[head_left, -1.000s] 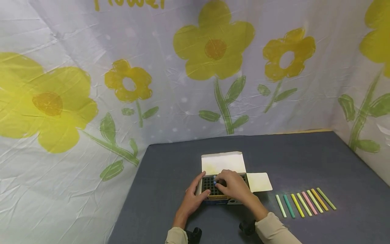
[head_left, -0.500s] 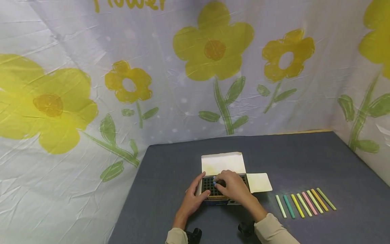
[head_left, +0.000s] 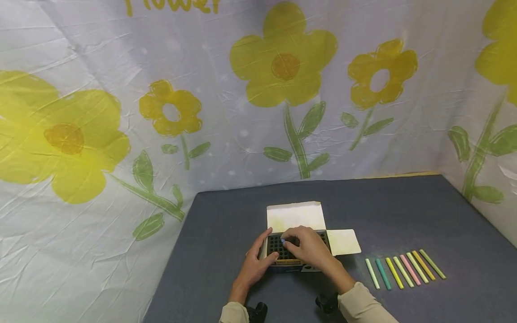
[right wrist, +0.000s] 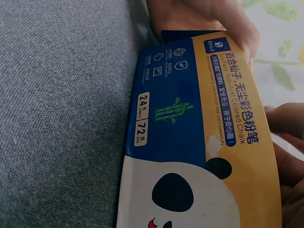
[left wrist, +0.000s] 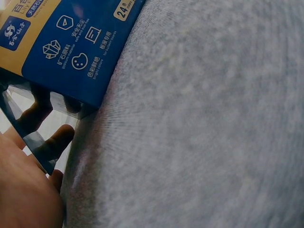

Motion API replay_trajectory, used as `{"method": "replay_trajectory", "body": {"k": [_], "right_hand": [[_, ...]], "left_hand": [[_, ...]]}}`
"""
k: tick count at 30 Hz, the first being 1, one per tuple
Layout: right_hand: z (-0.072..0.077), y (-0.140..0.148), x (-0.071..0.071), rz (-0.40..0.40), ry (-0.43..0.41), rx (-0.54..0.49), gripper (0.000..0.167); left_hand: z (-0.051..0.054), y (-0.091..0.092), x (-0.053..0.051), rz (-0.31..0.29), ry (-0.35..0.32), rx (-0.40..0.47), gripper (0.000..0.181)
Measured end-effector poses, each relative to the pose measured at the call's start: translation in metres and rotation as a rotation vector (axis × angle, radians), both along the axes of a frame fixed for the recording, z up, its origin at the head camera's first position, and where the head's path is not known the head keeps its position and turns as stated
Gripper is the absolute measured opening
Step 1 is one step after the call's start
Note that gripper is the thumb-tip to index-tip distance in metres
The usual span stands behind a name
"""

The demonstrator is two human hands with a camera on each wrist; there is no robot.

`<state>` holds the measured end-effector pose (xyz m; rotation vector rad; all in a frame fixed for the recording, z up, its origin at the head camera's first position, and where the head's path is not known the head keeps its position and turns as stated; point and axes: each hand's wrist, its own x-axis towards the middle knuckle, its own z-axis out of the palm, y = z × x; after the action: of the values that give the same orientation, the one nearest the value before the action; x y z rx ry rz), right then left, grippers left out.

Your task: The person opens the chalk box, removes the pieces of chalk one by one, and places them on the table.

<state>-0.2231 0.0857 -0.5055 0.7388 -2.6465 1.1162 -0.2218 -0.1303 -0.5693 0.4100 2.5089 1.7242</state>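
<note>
An open chalk box (head_left: 287,268) with a dark holed insert (head_left: 276,246) lies on the table. My left hand (head_left: 251,265) holds its left end, thumb at the front edge and index finger at the back corner. Over the insert, my right hand (head_left: 310,247) pinches a blue chalk stick (head_left: 283,241) between thumb and index finger; only the stick's top shows. In the right wrist view, the blue and yellow box front (right wrist: 166,118) with a panda print hides most of the right fingers (right wrist: 287,118). The left wrist view shows the left hand (left wrist: 28,185) beside a side flap.
Several chalk sticks (head_left: 404,270) in green, teal, yellow, pink and orange lie in a row on the dark table (head_left: 226,233), right of the box. The white lid (head_left: 296,216) and a side flap (head_left: 343,241) are folded out. A flower-printed curtain (head_left: 226,148) hangs behind.
The right fingertips and the blue chalk have shifted very slightly left over the insert. A second blue tip seen earlier no longer shows. The left hand and box have stayed put.
</note>
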Motion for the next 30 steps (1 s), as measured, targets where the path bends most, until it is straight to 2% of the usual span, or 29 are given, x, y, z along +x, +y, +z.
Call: {"method": "replay_trajectory", "body": {"k": [6,11,22,30], "right_hand": [[0.001,0.003,-0.001,0.058,-0.023,-0.058,0.016],[0.003,0.005,-0.002,0.094,-0.010,-0.120,0.017],[0.010,0.010,-0.006,0.039,0.156,-0.241,0.020],[0.013,0.020,-0.008,0.033,0.126,-0.337,0.021]], "left_hand": [[0.000,0.000,0.000,0.002,-0.012,0.006,0.068],[0.001,0.000,0.000,0.005,-0.006,0.006,0.067],[0.000,0.001,0.001,0.017,0.006,-0.017,0.067],[-0.001,0.002,0.000,0.010,0.034,-0.013,0.067]]}}
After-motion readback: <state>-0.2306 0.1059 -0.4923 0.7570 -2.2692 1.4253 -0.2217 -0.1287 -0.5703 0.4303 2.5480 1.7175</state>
